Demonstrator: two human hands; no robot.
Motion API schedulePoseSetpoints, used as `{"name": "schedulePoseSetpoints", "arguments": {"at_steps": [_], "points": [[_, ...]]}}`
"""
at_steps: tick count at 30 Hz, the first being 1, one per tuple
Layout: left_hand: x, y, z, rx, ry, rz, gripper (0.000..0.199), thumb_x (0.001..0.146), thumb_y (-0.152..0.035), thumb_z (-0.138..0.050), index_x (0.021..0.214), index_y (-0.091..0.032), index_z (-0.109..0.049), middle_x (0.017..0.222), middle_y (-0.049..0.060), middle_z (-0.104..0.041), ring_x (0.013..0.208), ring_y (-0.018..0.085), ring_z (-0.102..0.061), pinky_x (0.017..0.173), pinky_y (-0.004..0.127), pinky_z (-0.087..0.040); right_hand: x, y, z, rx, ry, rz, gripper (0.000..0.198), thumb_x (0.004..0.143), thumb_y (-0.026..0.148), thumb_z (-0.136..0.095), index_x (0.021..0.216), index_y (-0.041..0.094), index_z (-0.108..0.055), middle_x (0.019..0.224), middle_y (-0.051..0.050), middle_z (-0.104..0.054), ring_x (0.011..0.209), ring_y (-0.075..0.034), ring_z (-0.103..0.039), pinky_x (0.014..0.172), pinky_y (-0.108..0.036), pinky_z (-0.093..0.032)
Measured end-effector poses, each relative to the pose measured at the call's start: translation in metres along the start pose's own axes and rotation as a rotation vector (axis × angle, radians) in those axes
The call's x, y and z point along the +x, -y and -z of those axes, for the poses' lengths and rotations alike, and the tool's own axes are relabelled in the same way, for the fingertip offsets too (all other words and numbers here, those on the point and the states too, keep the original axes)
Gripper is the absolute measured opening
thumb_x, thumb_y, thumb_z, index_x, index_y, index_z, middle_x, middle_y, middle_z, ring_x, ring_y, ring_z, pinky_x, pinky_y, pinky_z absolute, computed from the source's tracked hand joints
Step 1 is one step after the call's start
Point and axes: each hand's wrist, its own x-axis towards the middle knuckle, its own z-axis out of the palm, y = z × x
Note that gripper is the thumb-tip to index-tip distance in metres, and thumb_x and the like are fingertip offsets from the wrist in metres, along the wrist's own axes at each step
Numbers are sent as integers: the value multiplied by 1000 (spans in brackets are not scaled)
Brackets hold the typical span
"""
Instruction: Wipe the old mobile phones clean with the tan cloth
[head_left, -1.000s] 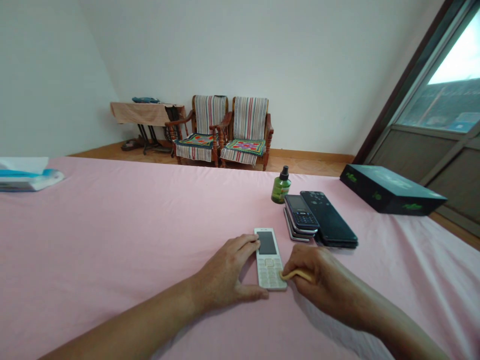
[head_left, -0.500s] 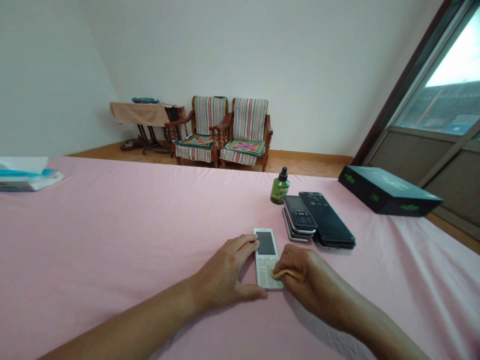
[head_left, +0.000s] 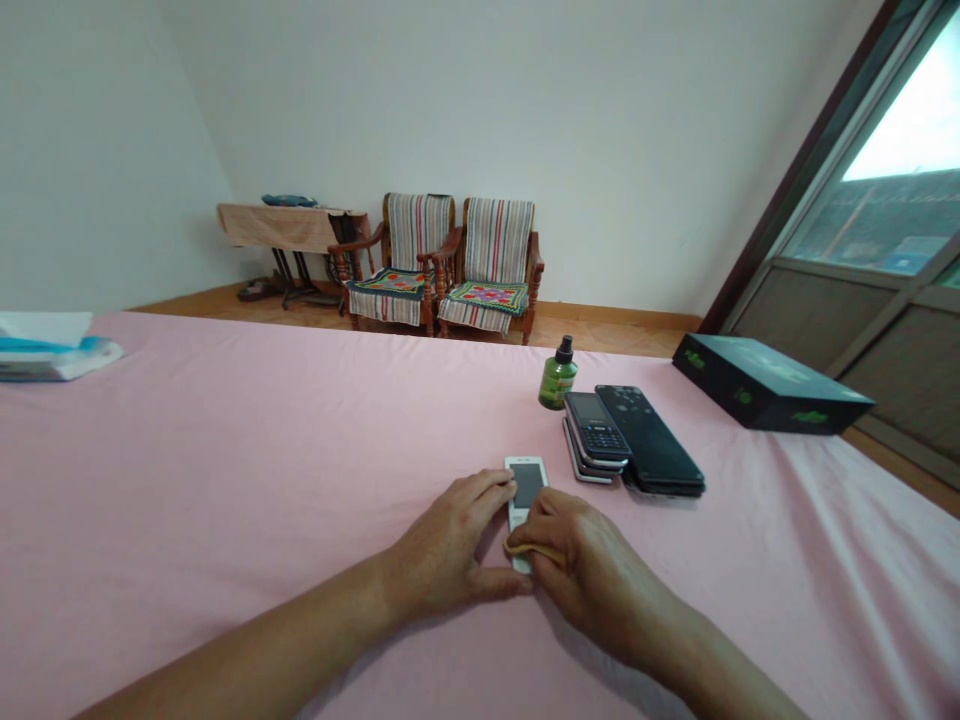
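Note:
A white keypad mobile phone point(head_left: 529, 482) lies face up on the pink cloth. My left hand point(head_left: 457, 545) steadies it, fingertips on its upper left edge and thumb by its bottom end. Pinched in my right hand point(head_left: 581, 565) is a folded yellow cloth point(head_left: 534, 549), pressed over the phone's keypad. That hand hides most of the keys and the phone's lower right side.
Beyond my right hand are a stack of keypad phones point(head_left: 596, 430) and a pile of black smartphones point(head_left: 649, 440). A green spray bottle point(head_left: 558, 378) stands behind them. A black box point(head_left: 765, 385) sits far right, a tissue pack point(head_left: 60, 355) far left.
My right hand has moved left with the yellow cloth, across the keypad to the phone's left side. My left hand stays at the phone's edge.

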Motion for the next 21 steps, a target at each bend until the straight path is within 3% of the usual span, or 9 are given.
{"name": "schedulePoseSetpoints", "arguments": {"at_steps": [8, 15, 21], "points": [[-1, 3, -2, 20, 2, 23, 83, 65, -40, -87, 135, -18, -48, 141, 15, -50, 128, 33, -48, 108, 47, -40, -5, -12, 18, -47, 75, 4, 23, 74, 2, -52, 67, 18, -66, 79, -1, -59, 74, -13, -55, 66, -24, -37], [-2, 2, -1, 9, 1, 49, 83, 64, -42, -87, 134, -16, -50, 140, 16, -50, 128, 33, -49, 108, 47, -41, -13, -23, 35, -55, -21, -94, 32, 68, -2, -48, 74, 19, -72, 76, -2, -63, 70, -14, -58, 62, -24, -38], [-2, 1, -2, 20, -3, 44, 84, 63, -41, -87, 134, -15, -50, 140, 17, -50, 128, 33, -48, 108, 48, -41, -17, -19, 33, 34, 14, -100, 31, 70, 0, -51, 77, 22, -73, 75, 1, -67, 70, -13, -60, 63, -24, -40]]}}
